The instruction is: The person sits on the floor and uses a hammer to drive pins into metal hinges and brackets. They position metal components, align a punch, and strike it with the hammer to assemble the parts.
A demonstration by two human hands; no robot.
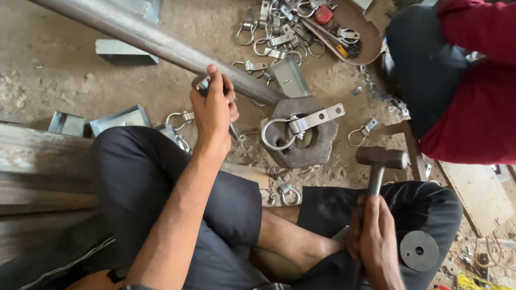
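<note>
Steel pipe (127, 24), from 10 o'clock toward centre: heavy, rigid, smooth. Hammer (379, 162) at 4 o'clock: head-heavy, gripped low on handle by right hand (376, 235), fingers clenched. Clamp (298, 126) on iron block (307, 139), centre: stiff, light. Left hand (213, 108) closed around small tool beside pipe.

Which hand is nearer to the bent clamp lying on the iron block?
Left. The left hand grips a small tool just left of the bent clamp on the iron block; the right hand holds the hammer lower right, farther away.
</note>
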